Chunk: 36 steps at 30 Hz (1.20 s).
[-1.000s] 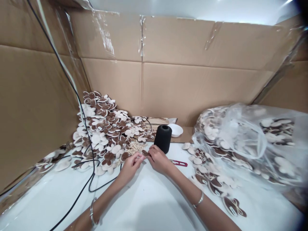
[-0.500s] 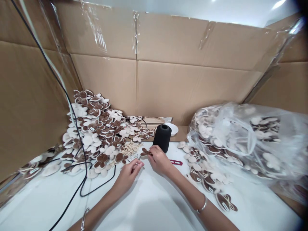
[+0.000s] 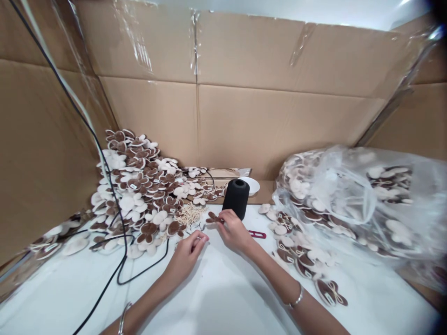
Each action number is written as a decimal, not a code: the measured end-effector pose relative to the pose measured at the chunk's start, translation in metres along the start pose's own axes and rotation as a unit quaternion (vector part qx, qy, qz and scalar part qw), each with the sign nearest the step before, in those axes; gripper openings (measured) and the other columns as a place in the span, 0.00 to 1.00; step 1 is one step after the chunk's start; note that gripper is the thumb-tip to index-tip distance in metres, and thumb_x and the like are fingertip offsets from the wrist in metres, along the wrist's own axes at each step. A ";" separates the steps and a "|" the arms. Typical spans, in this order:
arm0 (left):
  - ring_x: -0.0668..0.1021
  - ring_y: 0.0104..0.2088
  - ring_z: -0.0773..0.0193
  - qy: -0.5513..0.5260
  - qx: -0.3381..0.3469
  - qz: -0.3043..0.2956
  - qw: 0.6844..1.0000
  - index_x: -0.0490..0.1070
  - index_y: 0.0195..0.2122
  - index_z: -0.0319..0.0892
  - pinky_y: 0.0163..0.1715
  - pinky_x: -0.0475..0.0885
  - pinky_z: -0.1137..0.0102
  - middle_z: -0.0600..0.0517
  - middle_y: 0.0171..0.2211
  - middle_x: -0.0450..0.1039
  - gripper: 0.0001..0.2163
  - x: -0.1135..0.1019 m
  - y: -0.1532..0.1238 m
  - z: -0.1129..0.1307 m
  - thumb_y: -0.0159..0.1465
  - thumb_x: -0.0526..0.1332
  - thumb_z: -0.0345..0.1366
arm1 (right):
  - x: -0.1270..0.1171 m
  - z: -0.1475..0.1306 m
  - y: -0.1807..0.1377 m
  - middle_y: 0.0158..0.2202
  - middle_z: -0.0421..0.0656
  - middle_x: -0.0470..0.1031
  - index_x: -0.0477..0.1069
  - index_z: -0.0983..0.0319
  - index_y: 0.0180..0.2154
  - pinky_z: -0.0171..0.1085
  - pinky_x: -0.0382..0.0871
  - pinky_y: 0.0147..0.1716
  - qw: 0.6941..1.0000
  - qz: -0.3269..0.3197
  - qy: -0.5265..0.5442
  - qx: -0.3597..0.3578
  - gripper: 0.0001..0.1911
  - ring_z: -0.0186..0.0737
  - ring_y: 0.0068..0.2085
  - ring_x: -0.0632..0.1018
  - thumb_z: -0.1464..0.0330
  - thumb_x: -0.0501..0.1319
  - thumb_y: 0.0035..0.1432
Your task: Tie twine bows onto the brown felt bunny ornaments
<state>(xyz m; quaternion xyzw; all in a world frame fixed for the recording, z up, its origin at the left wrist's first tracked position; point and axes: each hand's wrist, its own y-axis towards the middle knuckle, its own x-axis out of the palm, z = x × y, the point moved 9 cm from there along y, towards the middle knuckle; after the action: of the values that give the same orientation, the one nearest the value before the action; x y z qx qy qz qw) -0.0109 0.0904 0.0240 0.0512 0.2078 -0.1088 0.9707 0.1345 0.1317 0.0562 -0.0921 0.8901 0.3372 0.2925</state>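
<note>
The right hand [image 3: 233, 231] pinches a small brown piece [image 3: 213, 217], soft-looking, its rounded lobes poking out left of the fingertips. The left hand [image 3: 189, 250], lower, curls loosely; whether it grips anything I cannot tell. Just beyond the right hand stands a matte black tapered cone [image 3: 235, 200]; beyond the left, thin cream strings [image 3: 190, 214] lie tangled beside heaped, fuzzy brown-and-white shapes [image 3: 139, 184].

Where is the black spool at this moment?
In the head view, the black spool stands upright just right of centre, beyond the right hand, partly hiding the white bowl behind it.
</note>
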 end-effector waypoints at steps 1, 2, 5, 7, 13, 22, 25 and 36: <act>0.58 0.21 0.65 0.003 0.002 0.001 1.000 0.69 0.34 0.43 0.24 0.50 0.72 0.58 0.18 0.53 0.16 0.000 0.000 0.000 0.65 0.53 0.51 | -0.001 0.001 0.000 0.39 0.50 0.72 0.69 0.61 0.40 0.47 0.68 0.46 1.000 0.003 0.007 0.004 0.07 0.49 0.46 0.71 0.74 0.56 0.61; 0.59 0.21 0.65 0.008 0.004 0.002 1.000 0.69 0.34 0.43 0.24 0.50 0.72 0.58 0.18 0.53 0.16 -0.001 0.000 0.000 0.65 0.53 0.51 | -0.002 0.002 0.001 0.39 0.50 0.72 0.70 0.61 0.40 0.47 0.68 0.46 1.000 0.006 0.013 0.008 0.07 0.48 0.46 0.71 0.74 0.56 0.60; 0.61 0.21 0.65 0.031 0.016 0.004 0.999 0.70 0.34 0.43 0.24 0.52 0.72 0.58 0.18 0.56 0.15 -0.001 0.000 0.001 0.66 0.53 0.49 | -0.005 0.004 0.002 0.38 0.49 0.72 0.70 0.61 0.38 0.46 0.67 0.46 0.999 0.019 0.030 0.019 0.05 0.47 0.44 0.72 0.72 0.58 0.60; 0.64 0.21 0.65 0.047 0.027 0.005 0.999 0.70 0.35 0.43 0.25 0.55 0.73 0.57 0.18 0.61 0.14 -0.002 0.000 0.003 0.67 0.53 0.47 | -0.006 0.004 0.003 0.37 0.48 0.72 0.71 0.60 0.37 0.44 0.67 0.45 0.998 0.026 0.041 0.028 0.04 0.47 0.43 0.72 0.71 0.58 0.60; 0.73 0.27 0.62 0.073 0.054 -0.001 0.996 0.72 0.37 0.43 0.30 0.62 0.73 0.52 0.28 0.75 0.12 -0.001 -0.001 0.011 0.67 0.53 0.43 | -0.008 0.006 0.005 0.36 0.46 0.73 0.72 0.60 0.35 0.43 0.65 0.45 0.997 0.033 0.049 0.054 0.03 0.45 0.42 0.73 0.70 0.59 0.59; 0.72 0.24 0.64 0.115 0.065 0.000 0.991 0.71 0.39 0.42 0.28 0.61 0.73 0.53 0.26 0.74 0.12 0.001 -0.004 0.017 0.68 0.52 0.42 | -0.005 0.008 0.005 0.34 0.45 0.72 0.73 0.61 0.33 0.41 0.65 0.44 0.995 0.026 0.048 0.078 0.04 0.43 0.41 0.72 0.70 0.60 0.58; 0.74 0.26 0.63 0.137 0.069 -0.004 0.988 0.71 0.39 0.42 0.29 0.62 0.73 0.52 0.29 0.76 0.11 0.001 -0.004 0.017 0.68 0.51 0.41 | -0.006 0.009 0.005 0.34 0.44 0.72 0.73 0.62 0.33 0.41 0.65 0.45 0.994 0.023 0.042 0.094 0.04 0.42 0.41 0.73 0.70 0.60 0.58; 0.76 0.29 0.63 0.183 0.114 -0.023 0.976 0.73 0.39 0.41 0.33 0.66 0.72 0.51 0.30 0.77 0.12 0.000 0.030 -0.006 0.68 0.51 0.38 | -0.007 0.008 0.004 0.39 0.46 0.72 0.75 0.63 0.36 0.43 0.65 0.49 0.991 -0.022 0.085 0.097 0.05 0.44 0.47 0.72 0.68 0.63 0.58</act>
<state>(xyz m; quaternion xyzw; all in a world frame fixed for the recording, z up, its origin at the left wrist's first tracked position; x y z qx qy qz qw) -0.0060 0.1201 0.0197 0.1754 0.3692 -0.1432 0.9013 0.1423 0.1403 0.0576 -0.1113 0.9378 0.2342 0.2307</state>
